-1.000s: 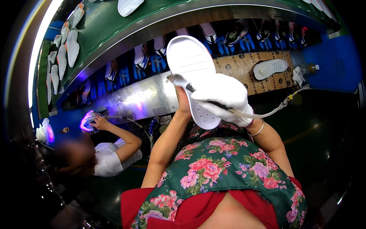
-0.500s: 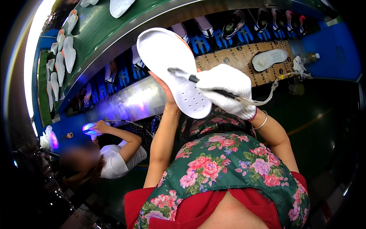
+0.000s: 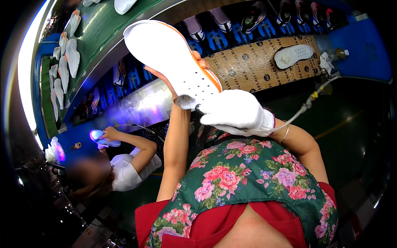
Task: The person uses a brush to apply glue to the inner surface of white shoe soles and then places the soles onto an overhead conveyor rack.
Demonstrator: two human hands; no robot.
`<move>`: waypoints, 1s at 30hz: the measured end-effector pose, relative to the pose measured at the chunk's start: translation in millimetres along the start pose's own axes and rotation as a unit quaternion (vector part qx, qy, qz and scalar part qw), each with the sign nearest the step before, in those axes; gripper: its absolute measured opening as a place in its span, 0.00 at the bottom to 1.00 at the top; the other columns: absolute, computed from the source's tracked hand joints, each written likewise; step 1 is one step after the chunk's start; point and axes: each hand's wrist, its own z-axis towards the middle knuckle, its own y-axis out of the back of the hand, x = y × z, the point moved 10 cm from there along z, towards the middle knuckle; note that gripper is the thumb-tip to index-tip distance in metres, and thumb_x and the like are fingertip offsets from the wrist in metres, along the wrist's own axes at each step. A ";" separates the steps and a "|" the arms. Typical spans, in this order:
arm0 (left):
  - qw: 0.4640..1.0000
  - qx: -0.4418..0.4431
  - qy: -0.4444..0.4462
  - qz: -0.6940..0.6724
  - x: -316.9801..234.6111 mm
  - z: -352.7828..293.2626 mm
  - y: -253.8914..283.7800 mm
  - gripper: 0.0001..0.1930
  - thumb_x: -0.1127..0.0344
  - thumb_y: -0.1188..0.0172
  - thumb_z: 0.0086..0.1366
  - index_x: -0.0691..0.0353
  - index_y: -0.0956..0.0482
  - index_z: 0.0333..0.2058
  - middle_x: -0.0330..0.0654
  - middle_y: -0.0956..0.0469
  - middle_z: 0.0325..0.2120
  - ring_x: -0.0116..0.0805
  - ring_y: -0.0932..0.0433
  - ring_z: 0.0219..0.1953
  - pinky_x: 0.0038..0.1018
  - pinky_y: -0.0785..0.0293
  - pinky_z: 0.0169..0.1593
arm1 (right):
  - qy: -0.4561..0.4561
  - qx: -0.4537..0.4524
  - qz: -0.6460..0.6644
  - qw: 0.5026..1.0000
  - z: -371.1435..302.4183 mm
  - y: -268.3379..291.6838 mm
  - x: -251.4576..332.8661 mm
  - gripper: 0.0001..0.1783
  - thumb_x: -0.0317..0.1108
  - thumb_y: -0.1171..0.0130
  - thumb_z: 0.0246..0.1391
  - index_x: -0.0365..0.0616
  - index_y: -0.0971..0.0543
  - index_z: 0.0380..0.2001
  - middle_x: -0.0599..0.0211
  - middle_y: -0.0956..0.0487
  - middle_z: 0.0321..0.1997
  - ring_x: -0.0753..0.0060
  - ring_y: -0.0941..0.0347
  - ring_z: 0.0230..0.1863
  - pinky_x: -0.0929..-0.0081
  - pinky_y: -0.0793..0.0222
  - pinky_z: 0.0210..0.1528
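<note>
A white shoe sole [image 3: 165, 53] with an orange stripe on its side is tilted up in front of me, its heel end with small holes toward me. My bare left hand [image 3: 167, 84] grips it from beneath, fingers showing at both edges and the palm hidden. My right hand [image 3: 235, 113], in a white knitted glove, is closed on a brush [image 3: 185, 101] whose dark handle is mostly hidden. The grey bristles are at the near left edge of the sole's heel. From the glove a pale tube [image 3: 304, 108] runs off to the right.
Another sole [image 3: 293, 56] lies on brown cardboard [image 3: 244, 68]. Beyond it, several shoes [image 3: 252, 18] stand in a row on blue holders. White soles [image 3: 72, 58] line the green belt [image 3: 99, 37]. A bottle [image 3: 341, 53] stands right; a co-worker [image 3: 132, 169] at left holds a lit sole.
The sole has shifted left and turned, so its orange side shows. My gloved hand has moved down and left, taking the bristles from mid-sole to the heel's edge.
</note>
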 end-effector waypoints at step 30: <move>0.966 0.102 0.230 0.056 23.8 15.9 -17.5 0.57 0.15 0.68 0.54 0.62 0.40 0.65 0.65 0.23 0.40 0.56 0.17 0.35 0.48 0.15 0.30 | 0.005 0.041 -0.075 0.996 -15.0 -12.0 -2.1 0.14 0.27 0.31 0.45 0.45 0.15 0.39 0.60 0.15 0.40 0.61 0.18 0.37 0.69 0.24 0.38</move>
